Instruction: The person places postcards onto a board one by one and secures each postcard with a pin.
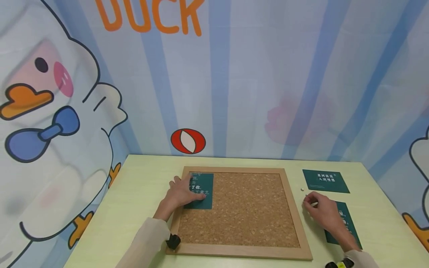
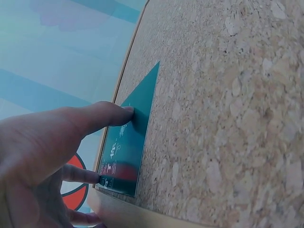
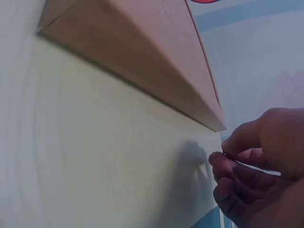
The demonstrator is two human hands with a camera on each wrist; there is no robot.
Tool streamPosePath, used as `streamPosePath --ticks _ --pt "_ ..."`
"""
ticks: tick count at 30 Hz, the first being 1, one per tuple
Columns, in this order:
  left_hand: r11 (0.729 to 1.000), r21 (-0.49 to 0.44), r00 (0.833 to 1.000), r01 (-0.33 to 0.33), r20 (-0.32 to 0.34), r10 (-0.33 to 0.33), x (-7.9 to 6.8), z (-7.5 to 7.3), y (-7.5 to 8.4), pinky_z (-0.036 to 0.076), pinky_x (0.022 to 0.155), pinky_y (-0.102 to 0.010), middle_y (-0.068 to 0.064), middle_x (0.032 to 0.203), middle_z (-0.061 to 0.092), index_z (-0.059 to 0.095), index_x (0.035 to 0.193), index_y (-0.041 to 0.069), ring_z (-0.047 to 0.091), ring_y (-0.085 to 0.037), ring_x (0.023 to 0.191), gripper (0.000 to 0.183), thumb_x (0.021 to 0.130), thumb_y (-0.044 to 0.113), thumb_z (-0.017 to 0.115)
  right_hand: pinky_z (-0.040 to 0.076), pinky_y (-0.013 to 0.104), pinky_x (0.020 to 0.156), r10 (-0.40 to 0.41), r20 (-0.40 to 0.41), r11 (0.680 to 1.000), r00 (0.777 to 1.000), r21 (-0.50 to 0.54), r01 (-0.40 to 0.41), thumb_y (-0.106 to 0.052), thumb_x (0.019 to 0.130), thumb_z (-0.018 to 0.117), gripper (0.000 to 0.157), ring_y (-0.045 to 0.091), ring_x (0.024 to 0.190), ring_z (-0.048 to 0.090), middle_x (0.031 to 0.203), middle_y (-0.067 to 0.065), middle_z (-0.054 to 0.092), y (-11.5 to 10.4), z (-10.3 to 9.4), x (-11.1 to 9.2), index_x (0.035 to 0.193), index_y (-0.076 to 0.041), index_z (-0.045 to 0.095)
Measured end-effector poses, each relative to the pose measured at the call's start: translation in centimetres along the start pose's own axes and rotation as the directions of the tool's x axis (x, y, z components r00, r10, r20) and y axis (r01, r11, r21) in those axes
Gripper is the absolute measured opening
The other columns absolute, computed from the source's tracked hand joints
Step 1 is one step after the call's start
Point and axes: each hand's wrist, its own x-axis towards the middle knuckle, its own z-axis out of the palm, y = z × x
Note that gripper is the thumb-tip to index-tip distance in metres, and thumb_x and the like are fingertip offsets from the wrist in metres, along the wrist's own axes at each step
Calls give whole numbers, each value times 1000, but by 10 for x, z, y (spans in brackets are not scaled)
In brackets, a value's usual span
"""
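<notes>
My left hand (image 1: 181,192) lies spread over a dark green card (image 1: 207,203) with white lettering, at the far left corner of the wood-framed corkboard (image 1: 248,212). Its thumb presses the card's face, and in the left wrist view the other fingers of the hand (image 2: 42,137) reach the board's edge. Off the board's right side, my right hand (image 1: 323,210) pinches something tiny between thumb and fingertips, probably a thumbtack, mostly hidden. In the right wrist view that hand (image 3: 266,161) hovers near the board's wooden frame (image 3: 137,61).
A small round metallic thumbtack (image 1: 302,190) lies on the pale yellow table (image 1: 147,175) beside the board. Two more green cards lie at the right: one card (image 1: 326,181) farther back, another card (image 1: 352,227) partly under the right hand. A printed duck curtain (image 1: 248,74) hangs behind.
</notes>
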Motion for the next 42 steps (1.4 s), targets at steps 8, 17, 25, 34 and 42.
streamPosePath --ticks 8,17,25,34,42 --pt "1000 -6 1000 -5 -4 5 0 0 0 50 90 -64 -31 141 40 38 160 10 40 -45 124 102 79 52 86 52 38 69 10 -44 996 999 84 -6 -12 97 68 14 29 86 66 94 12 68 -12 1 7 104 1 67" --pt "1000 -12 1000 -8 -2 8 -4 -2 0 50 91 -65 -33 143 39 39 159 10 40 -47 126 101 79 51 86 51 35 65 -21 -31 989 999 144 25 -14 98 70 18 30 89 64 94 11 67 -35 -1 25 108 2 69" --pt "1000 -21 1000 -10 -13 10 -4 -1 0 49 92 -65 -32 142 40 40 159 10 41 -46 125 101 79 51 86 54 37 69 -165 -18 976 986 141 166 -11 99 70 16 29 89 67 96 10 69 -70 -6 48 110 1 71" --pt "1000 -17 1000 -8 -21 7 -2 -1 -1 50 92 -64 -29 138 42 40 159 11 41 -44 122 101 78 51 86 54 38 70 -253 19 953 967 175 246 -9 101 67 14 28 88 67 96 11 69 -119 -1 71 109 2 71" --pt "1000 -19 1000 -5 -22 4 -3 0 -1 51 91 -63 -28 137 44 41 158 12 42 -42 121 100 78 51 87 56 41 72 -348 42 924 936 184 335 -10 102 67 17 26 86 67 99 10 72 -152 11 86 113 1 73"
